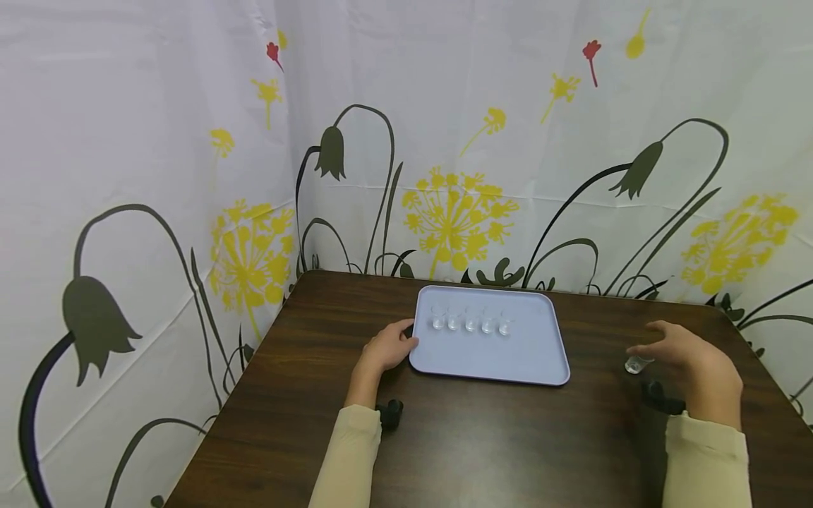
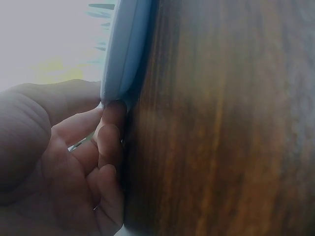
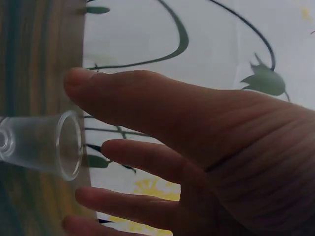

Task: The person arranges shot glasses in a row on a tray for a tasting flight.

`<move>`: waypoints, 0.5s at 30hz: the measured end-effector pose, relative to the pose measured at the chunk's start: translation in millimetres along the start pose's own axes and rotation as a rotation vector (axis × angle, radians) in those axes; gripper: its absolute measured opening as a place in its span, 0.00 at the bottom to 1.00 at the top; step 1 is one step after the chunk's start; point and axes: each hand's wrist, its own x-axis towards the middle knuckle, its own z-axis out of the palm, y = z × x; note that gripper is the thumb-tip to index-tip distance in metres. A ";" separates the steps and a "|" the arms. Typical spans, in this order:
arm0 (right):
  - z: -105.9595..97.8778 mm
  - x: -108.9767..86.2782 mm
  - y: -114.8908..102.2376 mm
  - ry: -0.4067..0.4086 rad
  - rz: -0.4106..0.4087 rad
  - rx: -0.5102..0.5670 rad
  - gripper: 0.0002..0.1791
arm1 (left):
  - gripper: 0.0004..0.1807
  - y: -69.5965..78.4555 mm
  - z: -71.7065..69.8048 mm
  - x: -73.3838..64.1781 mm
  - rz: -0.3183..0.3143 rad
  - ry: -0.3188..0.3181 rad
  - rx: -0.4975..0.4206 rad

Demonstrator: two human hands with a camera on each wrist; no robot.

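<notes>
A light blue tray lies on the table, and several small clear plastic cups stand in a row on it. My left hand pinches the tray's left edge; in the left wrist view the thumb is at its rim and curled fingers lie against its underside. On the right, another clear plastic cup stands upright on the table. My right hand hovers beside and above this cup, thumb and fingers spread apart, with a gap to its rim in the right wrist view.
The dark brown wooden table fills the lower part of the head view. Behind and to its left hangs a white curtain printed with flowers. Each wrist wears a black camera mount.
</notes>
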 end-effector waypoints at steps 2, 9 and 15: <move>2.2 2.2 3.9 -0.022 0.009 0.050 0.51 | 0.33 -0.7 0.6 1.1 0.000 -0.002 0.000; 2.5 5.5 11.0 -0.032 0.046 0.094 0.45 | 0.34 -2.2 0.7 3.8 0.001 0.002 0.006; 4.1 3.5 11.0 -0.028 0.030 0.099 0.38 | 0.33 5.9 -3.0 -5.2 -0.011 0.007 0.007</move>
